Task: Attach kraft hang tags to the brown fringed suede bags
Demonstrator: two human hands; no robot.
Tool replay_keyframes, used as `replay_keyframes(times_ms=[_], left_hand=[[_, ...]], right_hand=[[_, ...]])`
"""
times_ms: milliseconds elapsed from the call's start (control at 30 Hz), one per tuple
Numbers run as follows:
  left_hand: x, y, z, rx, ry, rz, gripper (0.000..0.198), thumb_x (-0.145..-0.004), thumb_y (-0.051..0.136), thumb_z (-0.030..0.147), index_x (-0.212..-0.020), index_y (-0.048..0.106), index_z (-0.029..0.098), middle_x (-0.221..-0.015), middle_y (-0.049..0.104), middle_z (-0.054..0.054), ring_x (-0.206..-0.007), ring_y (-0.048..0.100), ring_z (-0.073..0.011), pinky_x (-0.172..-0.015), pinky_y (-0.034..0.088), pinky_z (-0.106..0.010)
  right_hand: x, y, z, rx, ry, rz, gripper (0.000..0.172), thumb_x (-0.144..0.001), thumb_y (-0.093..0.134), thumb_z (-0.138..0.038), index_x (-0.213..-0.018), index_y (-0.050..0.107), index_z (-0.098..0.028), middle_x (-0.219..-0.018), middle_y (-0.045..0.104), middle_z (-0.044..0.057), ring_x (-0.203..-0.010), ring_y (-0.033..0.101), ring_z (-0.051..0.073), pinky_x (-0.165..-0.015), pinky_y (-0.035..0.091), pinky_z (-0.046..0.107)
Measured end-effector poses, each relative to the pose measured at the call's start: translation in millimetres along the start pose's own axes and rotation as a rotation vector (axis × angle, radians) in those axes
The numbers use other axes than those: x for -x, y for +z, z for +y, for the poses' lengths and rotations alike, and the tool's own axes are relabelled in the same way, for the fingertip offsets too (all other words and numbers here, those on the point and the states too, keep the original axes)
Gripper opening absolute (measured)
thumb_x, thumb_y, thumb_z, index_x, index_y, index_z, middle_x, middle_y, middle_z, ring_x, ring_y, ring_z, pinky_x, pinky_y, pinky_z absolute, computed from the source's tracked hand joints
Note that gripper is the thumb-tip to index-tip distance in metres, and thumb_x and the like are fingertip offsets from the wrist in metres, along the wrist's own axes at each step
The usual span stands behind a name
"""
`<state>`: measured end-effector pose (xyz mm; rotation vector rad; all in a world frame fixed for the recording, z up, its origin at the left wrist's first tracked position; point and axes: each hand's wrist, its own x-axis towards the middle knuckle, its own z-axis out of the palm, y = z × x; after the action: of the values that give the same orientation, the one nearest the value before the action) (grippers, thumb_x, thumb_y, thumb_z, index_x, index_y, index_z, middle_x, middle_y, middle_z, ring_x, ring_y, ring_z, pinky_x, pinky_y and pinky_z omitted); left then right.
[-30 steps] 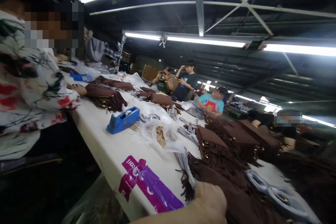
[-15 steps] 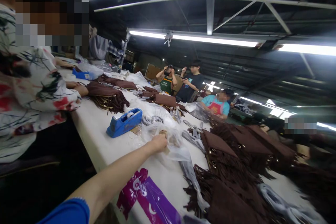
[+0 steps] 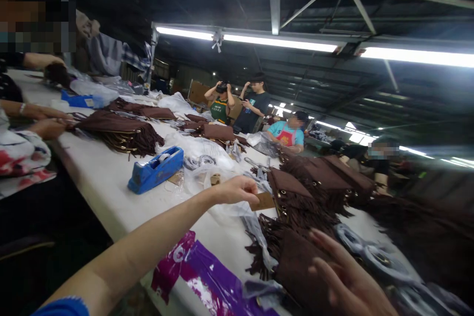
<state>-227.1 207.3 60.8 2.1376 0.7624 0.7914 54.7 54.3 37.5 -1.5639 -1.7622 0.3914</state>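
Note:
Between the thumb and fingers of my left hand [image 3: 237, 190] is a small brown card [image 3: 263, 201], held above the table in front of a brown fringed bag [image 3: 291, 185]. My right hand [image 3: 344, 271] is at the lower right, slightly blurred, with fingers apart and nothing in them. It hovers over another brown fringed bag [image 3: 296, 261] near the table's front. Crumpled clear plastic [image 3: 202, 177] lies behind my left wrist, and a small brown piece [image 3: 215, 178] rests on it.
A blue tape dispenser [image 3: 155, 169] stands left of my left forearm. A purple plastic bag [image 3: 211, 276] lies at the front edge of the white table [image 3: 107, 182]. Stacked brown bags [image 3: 114, 128] sit near a co-worker's hands [image 3: 52, 126] at left. More people stand beyond the table.
My left hand has moved right from the clear plastic, bringing the brown card with it. My right hand has come into view at the lower right. The view has turned slightly right.

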Motion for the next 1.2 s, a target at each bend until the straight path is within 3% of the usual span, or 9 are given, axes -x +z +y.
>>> replay_keyframes(times_ms=[100, 200, 367, 467, 800, 900, 1000, 1100, 1200], left_hand=[[-6.2, 31.3, 27.8, 0.393, 0.009, -0.17, 0.018, -0.067, 0.067, 0.023, -0.071, 0.053, 0.014, -0.061, 0.049, 0.007, -0.057, 0.045, -0.0072, -0.056, 0.034, -0.019], [-5.3, 61.6, 34.3, 0.603, -0.101, -0.252, 0.028, -0.064, 0.074, 0.03, -0.075, 0.052, 0.015, -0.063, 0.055, 0.005, -0.057, 0.052, -0.0088, -0.059, 0.04, -0.022], [12.7, 101.6, 21.7, 0.981, -0.184, -0.475, 0.049, -0.077, 0.061, 0.061, -0.09, 0.058, 0.013, -0.075, 0.066, -0.005, -0.068, 0.063, -0.0152, -0.07, 0.046, -0.029], [26.8, 116.6, 12.6, 1.073, -0.278, -0.505, 0.045, -0.075, 0.065, 0.056, -0.089, 0.058, 0.014, -0.068, 0.063, -0.001, -0.063, 0.063, -0.0151, -0.065, 0.047, -0.028], [40.8, 108.5, -14.2, 0.698, -0.384, -0.308, 0.035, -0.068, 0.068, 0.046, -0.076, 0.062, 0.013, -0.053, 0.057, 0.003, -0.044, 0.052, -0.0086, -0.043, 0.033, -0.018], [35.3, 107.3, -10.8, 0.515, -0.317, -0.299, 0.023, -0.072, 0.062, 0.037, -0.07, 0.059, 0.014, -0.047, 0.054, 0.005, -0.04, 0.048, -0.0081, -0.042, 0.029, -0.018], [27.1, 103.9, 7.2, 0.317, -0.217, -0.292, 0.015, -0.076, 0.055, 0.027, -0.067, 0.057, 0.016, -0.044, 0.05, 0.006, -0.04, 0.046, -0.0086, -0.045, 0.032, -0.019], [17.7, 96.4, 31.7, 0.118, -0.104, -0.266, 0.018, -0.08, 0.051, 0.022, -0.065, 0.057, 0.016, -0.046, 0.052, 0.005, -0.044, 0.047, -0.0086, -0.049, 0.034, -0.019], [9.8, 90.9, 46.6, 0.025, -0.073, -0.222, 0.02, -0.081, 0.049, 0.017, -0.063, 0.055, 0.016, -0.049, 0.053, 0.005, -0.048, 0.047, -0.0082, -0.052, 0.032, -0.018]], right_hand=[[-22.5, 19.3, -46.7, -0.307, 0.079, -0.035, 0.083, -0.073, 0.065, -0.059, -0.141, 0.037, -0.021, -0.111, 0.068, 0.013, -0.057, 0.066, 0.018, -0.031, 0.039, 0.022], [-31.9, 27.7, -67.6, -0.357, 0.067, -0.039, 0.052, -0.075, 0.064, -0.055, -0.109, 0.06, -0.016, -0.068, 0.068, 0.003, -0.043, 0.055, 0.012, -0.033, 0.036, 0.019], [-28.4, 19.0, -52.0, -0.395, 0.085, 0.037, 0.036, -0.075, 0.065, -0.05, -0.091, 0.06, -0.018, -0.048, 0.058, -0.005, -0.036, 0.046, 0.01, -0.034, 0.035, 0.02], [-27.5, 6.1, -36.4, -0.347, 0.124, 0.092, 0.038, -0.075, 0.063, -0.05, -0.094, 0.059, -0.018, -0.046, 0.057, -0.006, -0.034, 0.045, 0.009, -0.035, 0.034, 0.019], [-6.6, -34.9, 22.2, -0.102, 0.223, 0.097, 0.041, -0.074, 0.058, -0.053, -0.095, 0.063, -0.018, -0.05, 0.061, -0.002, -0.04, 0.053, 0.016, -0.04, 0.04, 0.026], [-0.8, -23.9, 30.5, 0.162, 0.069, 0.118, 0.028, -0.075, 0.057, -0.041, -0.092, 0.069, -0.021, -0.082, 0.073, 0.007, -0.077, 0.068, 0.027, -0.069, 0.053, 0.038], [-0.2, 0.1, 14.3, 0.224, -0.081, 0.249, 0.033, -0.079, 0.055, -0.038, -0.102, 0.071, -0.021, -0.119, 0.066, 0.011, -0.113, 0.057, 0.033, -0.096, 0.044, 0.047], [-4.8, 26.9, -13.5, -0.174, 0.039, 0.044, 0.047, -0.085, 0.052, -0.047, -0.122, 0.061, -0.02, -0.114, 0.066, 0.011, -0.091, 0.065, 0.025, -0.08, 0.054, 0.041], [-11.2, 44.7, -27.2, -0.543, 0.205, -0.193, 0.057, -0.079, 0.06, -0.057, -0.12, 0.058, -0.017, -0.076, 0.067, 0.002, -0.06, 0.06, 0.015, -0.051, 0.051, 0.026]])
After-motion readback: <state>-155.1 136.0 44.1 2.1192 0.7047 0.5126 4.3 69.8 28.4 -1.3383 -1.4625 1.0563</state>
